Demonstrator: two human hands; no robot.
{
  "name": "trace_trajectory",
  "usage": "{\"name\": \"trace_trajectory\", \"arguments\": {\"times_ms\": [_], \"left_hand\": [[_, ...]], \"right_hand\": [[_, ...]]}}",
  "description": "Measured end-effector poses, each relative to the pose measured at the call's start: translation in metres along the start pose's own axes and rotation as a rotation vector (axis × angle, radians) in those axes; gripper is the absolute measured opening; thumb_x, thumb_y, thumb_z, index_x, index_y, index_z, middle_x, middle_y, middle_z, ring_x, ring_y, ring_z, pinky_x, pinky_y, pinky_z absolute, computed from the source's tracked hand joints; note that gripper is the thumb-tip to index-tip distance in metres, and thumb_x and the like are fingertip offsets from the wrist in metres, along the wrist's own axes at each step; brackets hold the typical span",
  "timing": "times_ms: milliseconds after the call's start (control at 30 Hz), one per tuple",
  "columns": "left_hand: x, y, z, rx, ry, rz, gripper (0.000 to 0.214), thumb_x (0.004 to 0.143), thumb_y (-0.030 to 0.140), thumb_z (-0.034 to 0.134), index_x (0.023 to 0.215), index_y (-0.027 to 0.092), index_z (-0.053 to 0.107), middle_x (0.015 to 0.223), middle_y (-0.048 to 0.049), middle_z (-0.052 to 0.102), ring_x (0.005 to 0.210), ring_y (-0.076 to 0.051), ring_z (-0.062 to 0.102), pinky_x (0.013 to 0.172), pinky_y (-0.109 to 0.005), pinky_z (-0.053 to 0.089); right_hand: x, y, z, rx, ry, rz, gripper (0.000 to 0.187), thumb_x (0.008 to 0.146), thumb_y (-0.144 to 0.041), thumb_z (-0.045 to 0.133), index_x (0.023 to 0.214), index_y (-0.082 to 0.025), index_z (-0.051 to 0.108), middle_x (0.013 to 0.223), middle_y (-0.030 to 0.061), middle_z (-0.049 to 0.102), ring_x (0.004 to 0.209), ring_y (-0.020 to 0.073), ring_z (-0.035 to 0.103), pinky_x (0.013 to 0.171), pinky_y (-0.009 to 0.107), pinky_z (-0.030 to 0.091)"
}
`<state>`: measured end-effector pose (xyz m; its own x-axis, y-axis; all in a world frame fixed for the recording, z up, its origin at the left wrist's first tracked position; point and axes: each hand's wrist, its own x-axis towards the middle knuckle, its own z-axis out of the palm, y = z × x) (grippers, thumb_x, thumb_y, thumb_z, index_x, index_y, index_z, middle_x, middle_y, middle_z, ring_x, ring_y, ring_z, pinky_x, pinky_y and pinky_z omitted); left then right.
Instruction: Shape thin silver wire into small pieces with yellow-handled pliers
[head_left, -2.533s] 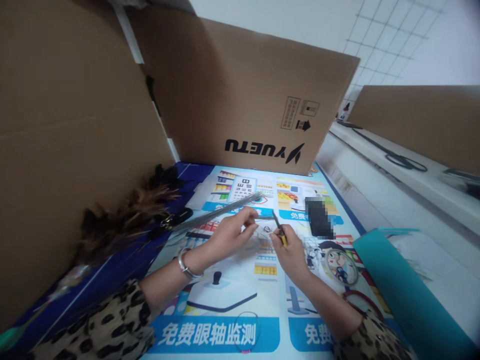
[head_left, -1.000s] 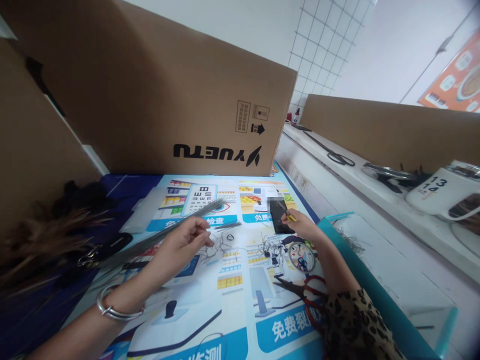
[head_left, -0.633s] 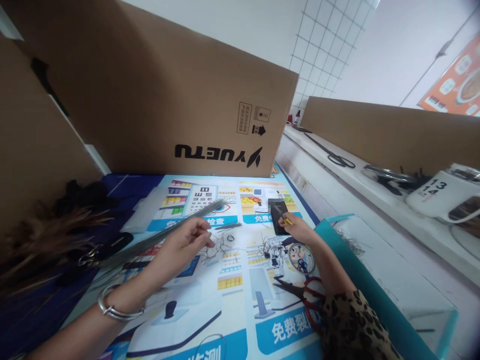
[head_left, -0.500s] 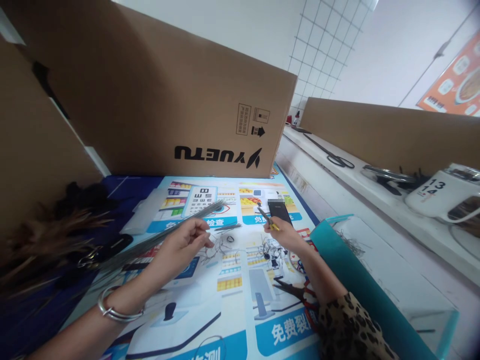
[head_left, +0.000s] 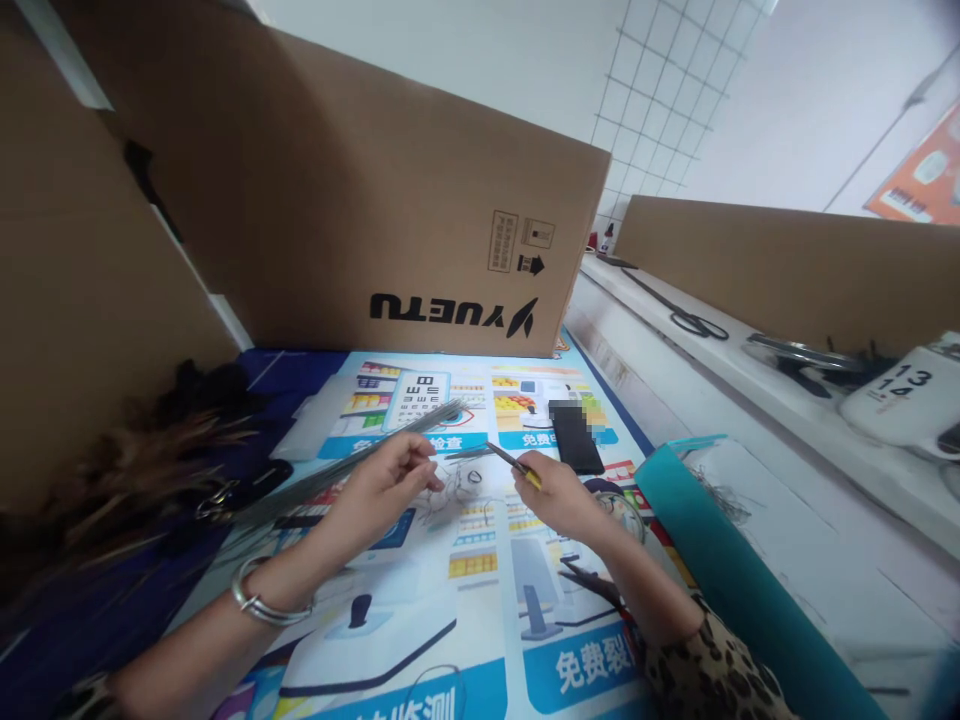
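A person works with two bare hands at a surface (head_left: 480, 600) covered in a colourful printed sheet. The right hand (head_left: 559, 495) has its grip closed around a slim yellow-handled tool (head_left: 513, 462), whose dark tip points to the far left, over the right end of a small bunch of short wires (head_left: 466, 453); whether the two touch cannot be told.

The left hand (head_left: 394, 475), a silver bangle (head_left: 262, 603) at its wrist, is loosely curled, thumb near fingertips; whether its grip pinches anything cannot be made out. Just beside its fingertips lie a tangle of loose wires (head_left: 452, 500) and a small dark ring (head_left: 475, 477). A long bundle of grey wires (head_left: 431, 420) runs diagonally behind and beneath the left hand.

Beyond the right hand rests a black phone (head_left: 577, 445), partly pixelated. Dark-bladed scissors (head_left: 591, 581) lie near the right forearm, which hides their handles. At right stands a teal box (head_left: 720, 565) with wires inside. Brown feathers (head_left: 157, 450) sit at far left, and an upright cardboard panel (head_left: 420, 200) lettered "YUETU" closes off the back.
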<state>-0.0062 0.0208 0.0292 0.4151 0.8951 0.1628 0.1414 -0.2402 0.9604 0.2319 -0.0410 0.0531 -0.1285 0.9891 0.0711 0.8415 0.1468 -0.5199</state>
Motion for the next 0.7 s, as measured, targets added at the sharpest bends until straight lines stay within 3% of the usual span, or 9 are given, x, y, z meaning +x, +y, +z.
{"name": "trace_trajectory", "arguments": {"times_ms": [100,267,433,700], "left_hand": [[-0.001,0.003,0.000,0.003,0.003,0.016,0.014,0.081,0.028,0.048,0.092,0.020,0.045,0.073,-0.0028,0.062,0.067,-0.017,0.062,0.065,-0.031,0.048],[-0.002,0.011,0.000,-0.008,0.001,0.067,0.012,0.082,0.025,0.046,0.093,0.019,0.045,0.075,-0.0027,0.060,0.067,-0.016,0.062,0.065,-0.030,0.047],[-0.006,0.019,-0.001,0.030,-0.037,0.101,0.010,0.083,0.023,0.043,0.092,0.019,0.045,0.072,-0.0021,0.062,0.067,-0.015,0.061,0.065,-0.029,0.045],[-0.010,0.032,-0.005,0.263,-0.108,0.181,0.012,0.084,0.023,0.042,0.094,0.020,0.049,0.078,-0.0023,0.062,0.073,-0.015,0.058,0.067,-0.029,0.044]], "right_hand": [[-0.001,-0.009,-0.002,-0.072,0.046,-0.048,0.018,0.082,-0.029,0.043,0.095,-0.020,0.051,0.089,0.0041,0.057,0.079,0.0159,0.053,0.068,0.025,0.039],[-0.004,-0.020,-0.006,-0.222,0.008,-0.190,0.029,0.084,-0.032,0.042,0.109,-0.020,0.050,0.100,0.0070,0.056,0.091,0.0192,0.051,0.080,0.031,0.039],[-0.008,-0.031,-0.008,-0.392,-0.041,-0.275,0.025,0.084,-0.030,0.041,0.103,-0.019,0.053,0.092,0.0073,0.057,0.089,0.0197,0.052,0.077,0.031,0.039],[-0.011,-0.039,-0.003,-0.472,-0.040,-0.333,0.022,0.085,-0.030,0.041,0.098,-0.019,0.054,0.087,0.0069,0.056,0.085,0.0192,0.051,0.073,0.031,0.038]]}}
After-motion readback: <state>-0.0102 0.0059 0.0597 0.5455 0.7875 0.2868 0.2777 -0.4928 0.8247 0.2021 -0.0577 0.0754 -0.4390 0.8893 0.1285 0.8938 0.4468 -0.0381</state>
